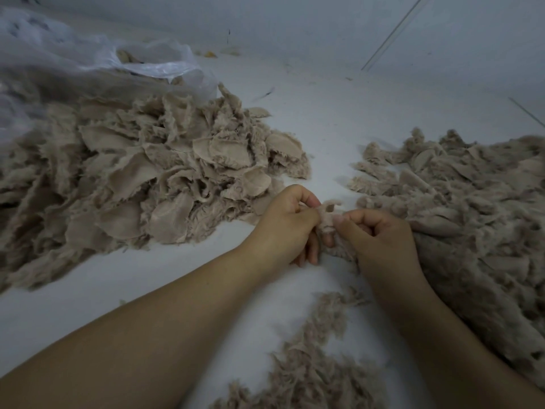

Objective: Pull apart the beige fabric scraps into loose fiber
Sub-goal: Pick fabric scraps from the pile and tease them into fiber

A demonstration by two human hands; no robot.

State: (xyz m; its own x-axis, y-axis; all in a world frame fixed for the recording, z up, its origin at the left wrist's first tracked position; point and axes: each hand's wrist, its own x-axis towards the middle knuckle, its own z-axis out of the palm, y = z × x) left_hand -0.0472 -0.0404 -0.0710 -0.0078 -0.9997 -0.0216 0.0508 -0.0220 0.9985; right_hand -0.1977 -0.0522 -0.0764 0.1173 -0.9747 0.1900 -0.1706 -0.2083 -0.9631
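My left hand and right hand pinch one beige scrap between them, above the white surface, between two scrap heaps.

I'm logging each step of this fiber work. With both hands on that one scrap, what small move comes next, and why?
Probably draw the hands apart. The left hand and right hand each pinch the same beige scrap, which looks whole between them, so a short outward pull should tear it into fiber.
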